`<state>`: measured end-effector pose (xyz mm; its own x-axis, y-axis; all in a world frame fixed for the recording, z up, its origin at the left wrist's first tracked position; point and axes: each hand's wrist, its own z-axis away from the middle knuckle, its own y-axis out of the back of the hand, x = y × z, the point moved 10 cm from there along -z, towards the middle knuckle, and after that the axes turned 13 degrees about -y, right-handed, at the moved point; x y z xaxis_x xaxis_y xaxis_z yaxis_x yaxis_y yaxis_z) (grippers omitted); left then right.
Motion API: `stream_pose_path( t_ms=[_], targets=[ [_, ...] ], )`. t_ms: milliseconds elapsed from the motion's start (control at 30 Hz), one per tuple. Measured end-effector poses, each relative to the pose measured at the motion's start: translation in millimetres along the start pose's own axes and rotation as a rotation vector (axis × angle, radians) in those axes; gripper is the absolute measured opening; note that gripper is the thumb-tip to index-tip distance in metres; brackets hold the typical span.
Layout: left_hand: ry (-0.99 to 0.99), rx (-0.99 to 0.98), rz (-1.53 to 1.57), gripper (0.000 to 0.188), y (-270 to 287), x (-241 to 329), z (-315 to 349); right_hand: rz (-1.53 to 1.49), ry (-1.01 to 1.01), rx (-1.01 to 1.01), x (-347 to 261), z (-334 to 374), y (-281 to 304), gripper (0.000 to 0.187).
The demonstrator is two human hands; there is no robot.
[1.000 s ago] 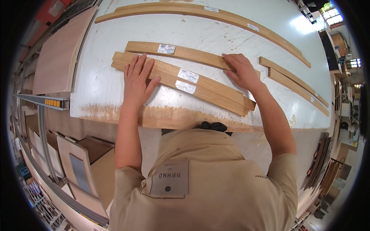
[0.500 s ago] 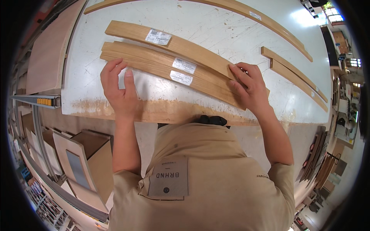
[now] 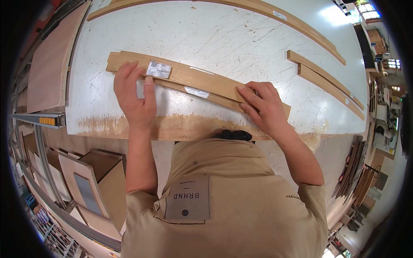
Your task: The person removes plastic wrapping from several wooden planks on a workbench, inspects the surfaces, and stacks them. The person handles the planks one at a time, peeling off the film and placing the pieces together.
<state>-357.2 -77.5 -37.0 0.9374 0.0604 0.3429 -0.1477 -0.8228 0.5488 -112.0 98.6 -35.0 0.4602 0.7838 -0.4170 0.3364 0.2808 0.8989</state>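
A flat wooden strip (image 3: 206, 78) with a white printed label (image 3: 158, 69) lies over other labelled strips, partly covering them. Along its near side, the edge of a lower strip (image 3: 226, 102) and part of a label (image 3: 197, 92) stick out. Near the left end, my left hand (image 3: 135, 99) is closed over the stack, fingers across the top and thumb at the near edge. Toward the right end, my right hand (image 3: 267, 107) grips the stack, with fingers on the upper face and thumb by the near edge. How many strips each hand pinches is partly hidden.
Long wooden strips (image 3: 258, 7) lie along the far side of the scratched white worktable (image 3: 241, 41). Two shorter strips (image 3: 322, 81) rest at its right. Its front edge (image 3: 189, 131) is worn brown. Cabinet-like panels (image 3: 92, 180) stand at the lower left.
The far labelled strip has come nearer and now lies on top of the other strips. Both hands have closed in on the stack, the right one moving left.
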Motion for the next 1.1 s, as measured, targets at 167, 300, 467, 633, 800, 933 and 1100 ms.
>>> stream_pose_path(
  t_ms=[167,300,467,633,800,933,1100],
  targets=[
    [-0.015,-0.266,-0.13,0.043,-42.2,-1.2,10.1,0.048,0.001,-0.051,-8.2,0.4,-4.9,0.056],
    [-0.011,-0.45,-0.172,0.05,-63.6,5.3,23.5,0.033,0.001,-0.109,-8.3,4.8,-9.7,0.063],
    [0.007,-0.49,-0.151,0.053,-64.8,4.5,24.4,0.028,-0.03,-0.207,-9.5,-0.4,-9.6,0.063],
    [0.033,-0.471,-0.099,0.057,-65.8,2.6,25.6,0.146,0.08,-0.314,14.0,-56.7,11.7,0.056],
    [0.07,-0.29,0.019,0.061,-38.1,0.7,6.8,0.243,-0.127,-0.197,126.2,-183.4,13.1,0.059],
    [0.07,-0.106,0.016,0.048,-4.7,-10.5,-16.3,0.406,-0.073,-0.029,168.4,-264.8,7.9,0.078],
    [0.107,0.001,0.024,0.035,18.3,-38.9,-48.6,0.55,-0.303,-0.324,192.6,-321.8,-19.8,0.094]
  ],
)
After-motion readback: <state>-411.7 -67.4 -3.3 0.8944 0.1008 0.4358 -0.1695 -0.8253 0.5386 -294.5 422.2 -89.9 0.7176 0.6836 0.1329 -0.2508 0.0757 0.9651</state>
